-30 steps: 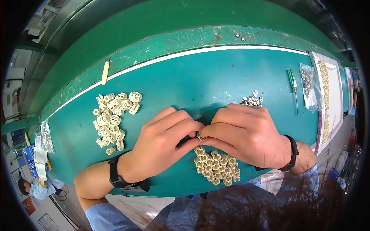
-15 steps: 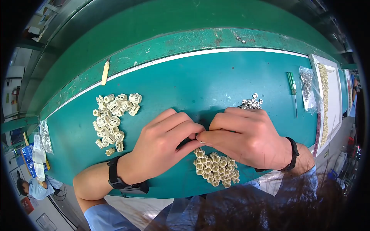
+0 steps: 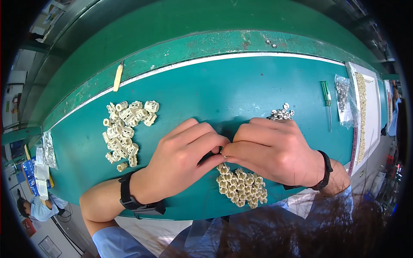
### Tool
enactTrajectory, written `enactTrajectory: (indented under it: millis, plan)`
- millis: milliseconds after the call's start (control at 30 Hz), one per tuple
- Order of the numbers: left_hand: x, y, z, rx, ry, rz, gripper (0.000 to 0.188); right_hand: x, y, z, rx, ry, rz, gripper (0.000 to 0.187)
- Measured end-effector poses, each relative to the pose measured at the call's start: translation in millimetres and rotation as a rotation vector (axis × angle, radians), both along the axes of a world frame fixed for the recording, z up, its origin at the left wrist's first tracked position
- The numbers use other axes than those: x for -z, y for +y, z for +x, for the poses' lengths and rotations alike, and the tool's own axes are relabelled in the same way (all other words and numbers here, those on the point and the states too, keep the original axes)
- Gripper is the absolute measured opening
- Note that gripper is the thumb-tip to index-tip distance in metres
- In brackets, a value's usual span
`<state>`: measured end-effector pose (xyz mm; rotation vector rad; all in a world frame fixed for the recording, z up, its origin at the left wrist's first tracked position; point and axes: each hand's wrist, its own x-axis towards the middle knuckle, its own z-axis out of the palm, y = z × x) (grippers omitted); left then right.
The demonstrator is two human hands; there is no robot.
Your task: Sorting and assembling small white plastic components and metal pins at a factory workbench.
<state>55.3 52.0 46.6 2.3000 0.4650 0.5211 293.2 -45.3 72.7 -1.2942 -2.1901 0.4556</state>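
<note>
My left hand (image 3: pixel 183 152) and my right hand (image 3: pixel 275 150) meet fingertip to fingertip over the middle of the green bench mat (image 3: pixel 206 99). Both are closed in a pinch. A small bit of something shows between the fingertips, but the fingers hide most of it and I cannot make out its kind. Just below the hands, a packed group of cream ring-shaped plastic parts (image 3: pixel 243 187) sits with openings facing up. Beyond my right hand lies a small heap of shiny metal pieces (image 3: pixel 282 113), partly covered by its knuckles.
Loose cream cylindrical parts (image 3: pixel 122 133) are scattered at the left. A green-handled screwdriver (image 3: pixel 326 96) and a clear bag of metal pieces (image 3: pixel 343 99) lie at the right, beside a white tray (image 3: pixel 373 112). A wooden-handled tool (image 3: pixel 118 78) rests on the back ledge. A person (image 3: pixel 41 208) sits far left.
My hands stay pinched together in nearly the same place, with the fingertips shifting slightly around the small thing. The whole view has tilted a little. The part heaps look the same.
</note>
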Motion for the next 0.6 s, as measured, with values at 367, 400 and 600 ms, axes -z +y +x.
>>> enactTrajectory:
  millis: [367, 400, 600]
  plan:
    - [-2.2, 0.9, -5.0, 0.004, -0.002, 0.027, 0.03, 2.9, 1.8, -9.8, 0.049, 0.103, -0.085, 0.019]
    - [-2.6, 0.9, -5.7, 0.008, -0.005, 0.029, 0.027, 2.9, 2.3, -11.0, 0.047, 0.102, -0.085, 0.019]
    - [-2.5, -0.3, -10.5, 0.012, -0.009, 0.018, 0.027, -1.1, 2.0, -19.4, 0.122, 0.241, -0.282, 0.022]
